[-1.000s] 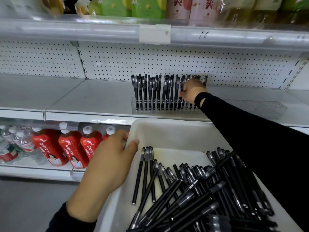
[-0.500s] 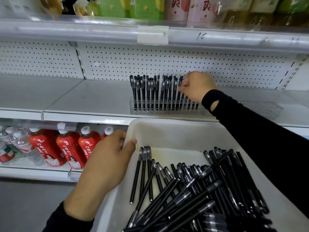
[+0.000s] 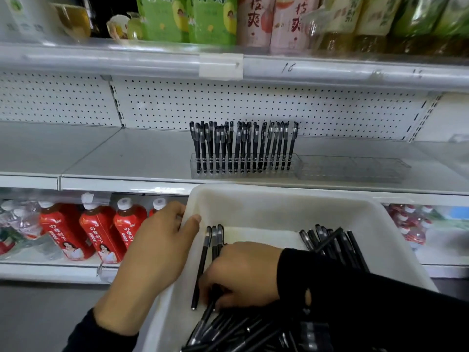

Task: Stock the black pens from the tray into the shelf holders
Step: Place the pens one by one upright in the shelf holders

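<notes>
- The white tray (image 3: 279,207) is held in the near foreground, just below the front edge of the grey shelf (image 3: 127,158).
- The left rim of the tray is gripped by the left hand (image 3: 152,252): the thumb is hooked over the rim to the inside and the fingers are wrapped round the outside.
- The right hand (image 3: 243,270), in a black sleeve (image 3: 368,301), is lowered into the tray with its fingers curled down onto the loose pens (image 3: 241,331). Whether a pen is actually pinched cannot be told, as the fingertips are hidden among them.
- The loose pens are piled in a crossed heap at the near end of the tray. Three more pens (image 3: 212,240) are laid side by side next to the left wall, and a further bunch (image 3: 332,242) is seen at the far right, partly covered by the sleeve.
- On the shelf, a row of upright pens (image 3: 243,146) is stood caps-up in a clear holder (image 3: 243,171), some leaning slightly.
- A second clear holder (image 3: 352,170) is set just beside it on the right.
- A white pegboard (image 3: 253,105) is seen behind the holders.
- Red bottles (image 3: 101,232) are lined up on the lower shelf at the left, and green drink packs (image 3: 187,19) are stood on the shelf above.
</notes>
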The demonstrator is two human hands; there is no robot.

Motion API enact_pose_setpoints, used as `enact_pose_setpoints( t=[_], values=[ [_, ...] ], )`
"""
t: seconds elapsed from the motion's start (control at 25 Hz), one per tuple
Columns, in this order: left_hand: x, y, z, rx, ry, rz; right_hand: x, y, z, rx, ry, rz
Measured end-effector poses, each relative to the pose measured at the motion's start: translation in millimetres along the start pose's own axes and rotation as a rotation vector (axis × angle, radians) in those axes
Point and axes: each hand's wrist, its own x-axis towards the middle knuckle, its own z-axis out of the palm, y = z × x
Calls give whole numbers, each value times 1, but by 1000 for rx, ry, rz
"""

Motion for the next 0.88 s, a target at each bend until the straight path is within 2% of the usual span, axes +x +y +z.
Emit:
enact_pose_setpoints(
  t=[0.2, 0.48, 0.68, 0.88],
  values=[
    [2, -3, 0, -4, -1, -1, 1, 8, -4, 64, 67, 27],
    [1, -2, 0, -7, -7, 2, -15, 31, -26, 201, 188, 254],
    [0, -4, -1, -26, -10, 1, -25, 44, -44, 575, 281, 396],
    [0, -3, 0, -25, -2, -20, -39, 58, -67, 857, 464, 410]
  ],
)
